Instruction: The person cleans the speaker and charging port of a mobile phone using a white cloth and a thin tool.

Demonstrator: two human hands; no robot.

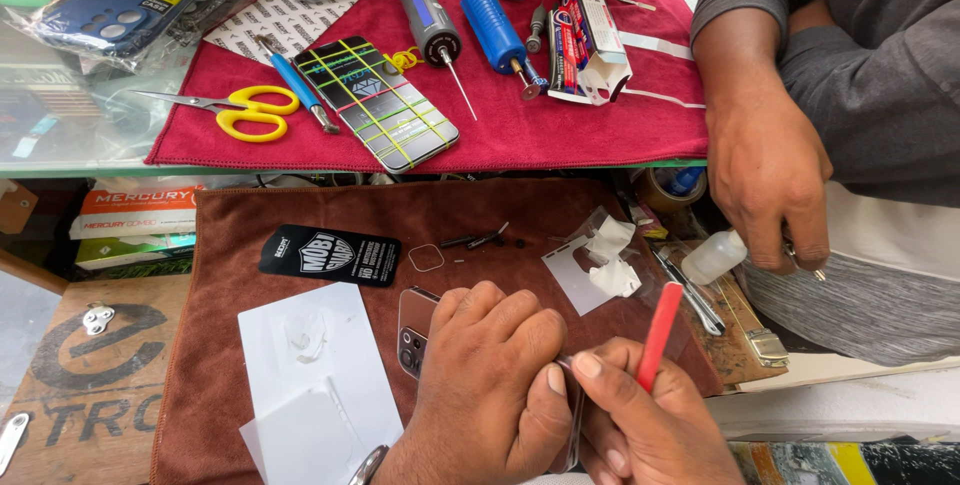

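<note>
My left hand (490, 375) lies over a phone (413, 328) that rests back-up on the brown cloth (240, 255), its camera cluster showing at the left. The fingers press down on the phone's body. My right hand (640, 425) meets the left at the phone's right edge, thumb tip against the left thumb, and grips a red-handled tool (658, 335) that points up and away. The phone's right part is hidden under both hands.
White paper sheets (320, 375) and a black card (330, 255) lie left of the phone. Small screws and tweezers (480, 240) sit ahead. Another person's hand (770, 185) hangs at right. On the red cloth (600, 125): banded phone (390, 100), yellow scissors (250, 110), screwdrivers (495, 25).
</note>
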